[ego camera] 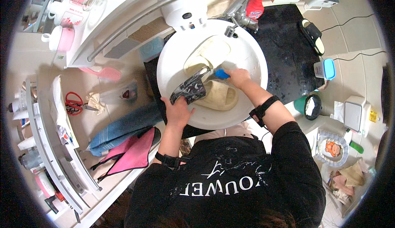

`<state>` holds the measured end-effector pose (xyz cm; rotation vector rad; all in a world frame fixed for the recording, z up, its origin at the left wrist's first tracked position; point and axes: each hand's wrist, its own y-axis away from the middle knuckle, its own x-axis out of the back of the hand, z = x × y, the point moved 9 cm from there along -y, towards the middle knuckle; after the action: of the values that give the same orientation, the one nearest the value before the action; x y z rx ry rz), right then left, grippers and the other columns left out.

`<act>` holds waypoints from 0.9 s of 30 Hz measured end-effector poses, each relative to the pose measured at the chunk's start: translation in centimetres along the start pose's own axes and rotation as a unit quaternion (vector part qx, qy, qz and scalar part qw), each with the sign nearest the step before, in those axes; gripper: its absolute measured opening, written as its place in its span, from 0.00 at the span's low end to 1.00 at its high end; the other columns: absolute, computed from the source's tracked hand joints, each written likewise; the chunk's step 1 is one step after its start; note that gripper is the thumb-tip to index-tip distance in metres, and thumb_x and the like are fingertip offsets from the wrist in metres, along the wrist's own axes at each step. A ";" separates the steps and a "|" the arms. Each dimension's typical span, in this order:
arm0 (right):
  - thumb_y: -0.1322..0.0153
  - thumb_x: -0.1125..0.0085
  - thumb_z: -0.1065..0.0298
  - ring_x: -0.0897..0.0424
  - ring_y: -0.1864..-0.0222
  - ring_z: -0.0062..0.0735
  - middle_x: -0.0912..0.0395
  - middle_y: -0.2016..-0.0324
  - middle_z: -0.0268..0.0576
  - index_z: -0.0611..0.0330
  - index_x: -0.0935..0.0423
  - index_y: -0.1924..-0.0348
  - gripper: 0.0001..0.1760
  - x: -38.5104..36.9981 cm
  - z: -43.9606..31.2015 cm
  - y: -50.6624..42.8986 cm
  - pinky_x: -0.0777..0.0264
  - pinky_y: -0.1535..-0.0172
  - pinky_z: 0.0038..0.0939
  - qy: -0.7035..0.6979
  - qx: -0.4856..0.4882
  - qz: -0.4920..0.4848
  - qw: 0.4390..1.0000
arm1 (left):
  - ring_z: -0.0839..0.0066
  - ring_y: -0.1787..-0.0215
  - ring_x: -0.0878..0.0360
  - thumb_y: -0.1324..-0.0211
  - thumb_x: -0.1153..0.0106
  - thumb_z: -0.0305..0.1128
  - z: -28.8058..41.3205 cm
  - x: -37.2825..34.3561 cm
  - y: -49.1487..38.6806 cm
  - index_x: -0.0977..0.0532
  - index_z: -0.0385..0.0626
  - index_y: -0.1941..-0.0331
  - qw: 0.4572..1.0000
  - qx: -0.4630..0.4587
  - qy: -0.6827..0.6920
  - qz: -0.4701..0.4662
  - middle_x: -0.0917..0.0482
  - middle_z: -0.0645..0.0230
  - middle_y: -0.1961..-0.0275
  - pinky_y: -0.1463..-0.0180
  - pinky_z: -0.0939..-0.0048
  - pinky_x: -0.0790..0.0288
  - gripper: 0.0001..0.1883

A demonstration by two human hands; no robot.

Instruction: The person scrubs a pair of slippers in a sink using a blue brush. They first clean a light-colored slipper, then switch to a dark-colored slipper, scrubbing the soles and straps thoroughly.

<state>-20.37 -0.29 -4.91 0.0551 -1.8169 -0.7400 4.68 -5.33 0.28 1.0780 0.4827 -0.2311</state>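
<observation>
My left hand (179,112) grips a black slide sandal (189,87) with white suds on its strap. It is held tilted over the white wash basin (166,73). In my right hand (239,79) is a blue-handled brush (221,74), close to the sandal's upper end. The brush head is hard to make out. Below the brush, a beige slide slipper (217,95) lies in the basin, partly covered by the black sandal. Another cream slipper (213,52) lies towards the back of the basin.
The faucet (230,30) reaches over the basin's back rim, beside a red spray bottle (256,4). On the right, a second black slide (312,36) sits at the black counter's edge, near a blue-lidded tub (328,69). Red-handled scissors (74,103) and a blue towel (126,126) lie left.
</observation>
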 end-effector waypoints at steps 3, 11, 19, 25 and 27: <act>0.32 0.46 0.55 0.18 0.63 0.44 0.19 0.66 0.45 0.32 0.30 0.42 0.24 -0.1 -0.1 0.6 0.25 0.58 0.42 -0.045 0.034 -0.017 0.998 | 0.73 0.33 0.44 0.42 0.67 0.64 -0.1 1.5 -0.4 0.35 0.46 0.43 0.997 0.024 0.027 0.075 0.33 0.70 0.38 0.32 0.42 0.69 0.36; 0.32 0.49 0.58 0.19 0.63 0.48 0.19 0.66 0.49 0.37 0.31 0.40 0.25 -0.8 0.4 1.3 0.25 0.57 0.43 -0.108 -0.022 0.023 0.994 | 0.70 0.53 0.24 0.48 0.50 0.26 3.1 -1.7 0.2 0.32 0.46 0.48 0.973 -0.061 -0.211 -0.068 0.25 0.65 0.50 0.52 0.60 0.29 0.20; 0.30 0.48 0.60 0.19 0.60 0.48 0.19 0.62 0.53 0.48 0.28 0.43 0.22 1.7 4.6 6.4 0.27 0.53 0.41 -0.257 -0.109 0.092 0.956 | 0.70 0.49 0.24 0.41 0.42 0.32 4.2 -3.4 1.6 0.33 0.43 0.43 0.930 -0.081 -0.355 -0.045 0.25 0.65 0.47 0.49 0.62 0.28 0.22; 0.27 0.50 0.61 0.19 0.57 0.34 0.19 0.59 0.54 0.53 0.35 0.37 0.25 4.4 3.9 12.7 0.31 0.50 0.30 -0.459 -0.159 0.198 0.852 | 0.73 0.50 0.22 0.43 0.42 0.29 3.5 -4.3 3.7 0.34 0.41 0.43 0.925 -0.056 -0.369 -0.074 0.23 0.65 0.49 0.52 0.69 0.25 0.24; 0.26 0.50 0.61 0.19 0.64 0.32 0.19 0.66 0.57 0.51 0.35 0.37 0.24 6.1 0.7 14.7 0.28 0.56 0.32 -0.469 -0.052 0.287 0.833 | 0.72 0.51 0.22 0.43 0.42 0.31 2.2 -4.8 2.3 0.34 0.41 0.43 0.908 -0.040 -0.413 -0.054 0.23 0.65 0.50 0.53 0.67 0.24 0.24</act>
<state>-18.74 9.46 7.53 -1.0591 -2.5044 -0.4287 2.03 -6.45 5.28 0.7784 -0.2165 -0.7220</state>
